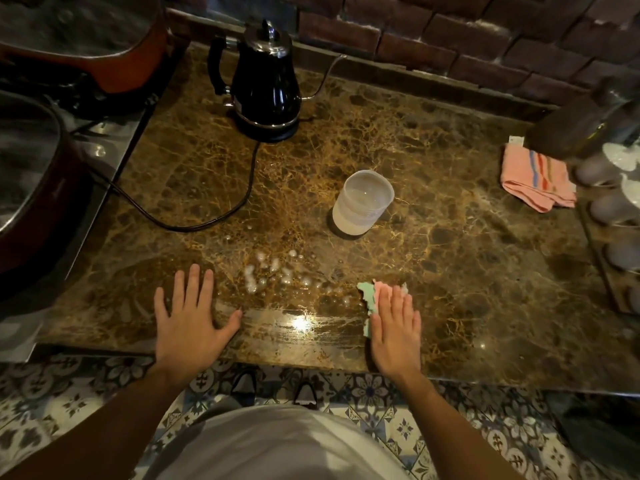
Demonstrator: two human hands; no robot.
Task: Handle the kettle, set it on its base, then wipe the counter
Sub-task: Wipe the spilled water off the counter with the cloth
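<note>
The black kettle stands upright on its round base at the back of the brown marble counter, its cord looping forward to the left. My right hand lies flat with straight fingers on a small green and pink cloth near the front edge. My left hand rests flat on the counter, fingers spread, holding nothing. Between the two hands water drops and a wet streak shine on the stone.
A translucent plastic cup stands mid-counter. A folded pink striped towel lies at the right beside a rack of glasses. Pans sit on the stove at the left. A brick wall runs along the back.
</note>
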